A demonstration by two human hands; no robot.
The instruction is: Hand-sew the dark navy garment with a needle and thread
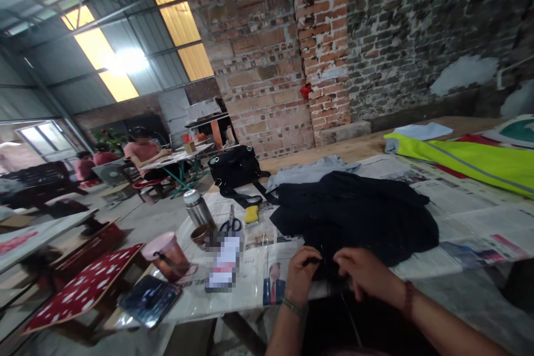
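A dark navy garment [350, 211] lies bunched on the newspaper-covered table in front of me, its near edge hanging toward my lap. My left hand [301, 271] pinches the garment's near edge between thumb and fingers. Just to the right, my right hand [367, 271] is closed in a pinch close to the same edge. What its fingertips hold is too small to make out. A thin pale line, like a thread, hangs below the hands over my dark clothing. Underneath the navy cloth, a light grey garment [312, 171] shows at the back.
Left on the table are a black bag [236, 166], steel thermos [199, 208], brown cup [202, 236], scissors [231, 225], yellow block [251, 214], pink bucket [167, 256] and dark box [150, 299]. A neon-yellow garment [471, 161] and iron [517, 130] lie right. Other people sit farther back.
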